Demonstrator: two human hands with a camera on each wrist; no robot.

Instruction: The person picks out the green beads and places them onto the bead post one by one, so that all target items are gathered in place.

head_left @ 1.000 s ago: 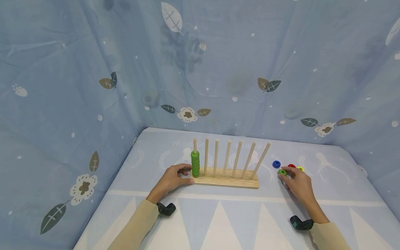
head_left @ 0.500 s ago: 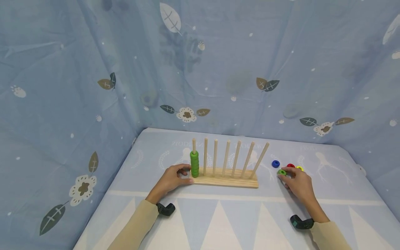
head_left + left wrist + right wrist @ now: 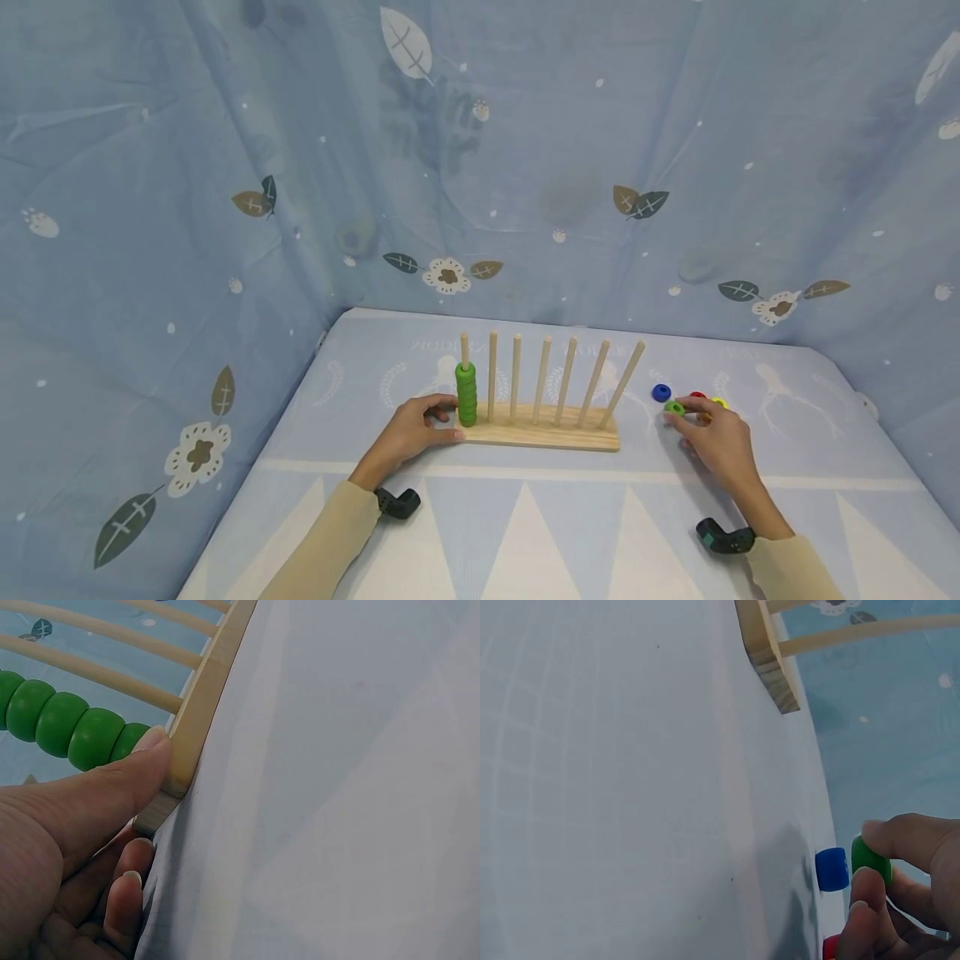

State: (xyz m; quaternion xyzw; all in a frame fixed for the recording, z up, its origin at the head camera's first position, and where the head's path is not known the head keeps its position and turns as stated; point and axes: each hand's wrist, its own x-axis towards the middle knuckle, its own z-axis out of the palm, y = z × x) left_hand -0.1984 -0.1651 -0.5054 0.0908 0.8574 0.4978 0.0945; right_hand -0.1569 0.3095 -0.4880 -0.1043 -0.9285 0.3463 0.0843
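Observation:
A wooden base (image 3: pixel 540 438) with a row of several upright pegs stands on the table. Green beads (image 3: pixel 467 396) are stacked on its leftmost peg, whose tip pokes out above them. My left hand (image 3: pixel 405 435) grips the base's left end, the thumb on its front edge by the lowest bead (image 3: pixel 129 741). Off to the right of the base, my right hand (image 3: pixel 720 437) pinches a loose green bead (image 3: pixel 674 407) between thumb and fingers; in the right wrist view this green bead (image 3: pixel 871 859) hangs above the tabletop near a blue bead (image 3: pixel 831 869).
Around the right hand lie a blue bead (image 3: pixel 661 392), a red bead (image 3: pixel 697 396) and a yellow bead (image 3: pixel 720 402), the last two partly behind the fingers. A blue patterned cloth (image 3: pixel 540 167) rises behind the table (image 3: pixel 577 500). Each wrist carries a dark device (image 3: pixel 399 503).
The right hand has lifted the green bead slightly, tipping it a little. The left hand keeps its hold on the base. The head view has shifted very slightly.

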